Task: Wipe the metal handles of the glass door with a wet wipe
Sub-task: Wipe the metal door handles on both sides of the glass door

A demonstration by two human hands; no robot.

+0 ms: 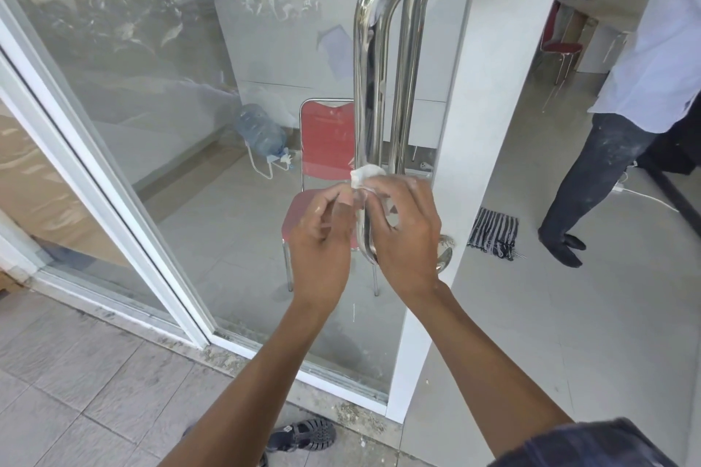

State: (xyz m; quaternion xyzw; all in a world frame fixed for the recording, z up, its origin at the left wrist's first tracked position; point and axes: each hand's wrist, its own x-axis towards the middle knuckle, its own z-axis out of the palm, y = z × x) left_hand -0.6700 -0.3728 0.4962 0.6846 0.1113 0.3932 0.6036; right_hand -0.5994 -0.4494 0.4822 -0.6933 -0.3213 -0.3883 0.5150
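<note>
Wipe [365, 175] above right hand [406, 235]

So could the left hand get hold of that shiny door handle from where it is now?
Probably yes. The left hand hovers right beside the lower part of the metal handle, with nothing between them. The right hand and wet wipe occupy one short stretch; the bar above is bare.

Counts at the glass door

Two hands: the left hand [318, 239] and right hand [407, 235]. One wipe [365, 175]. Two metal handles, a near handle [366, 87] and a far handle [404, 87] behind the glass. Two red chairs, one chair [326, 140] near and another chair [560, 47] farther back. One water jug [260, 133], one striped rag [493, 231], one sandal [303, 436].
</note>
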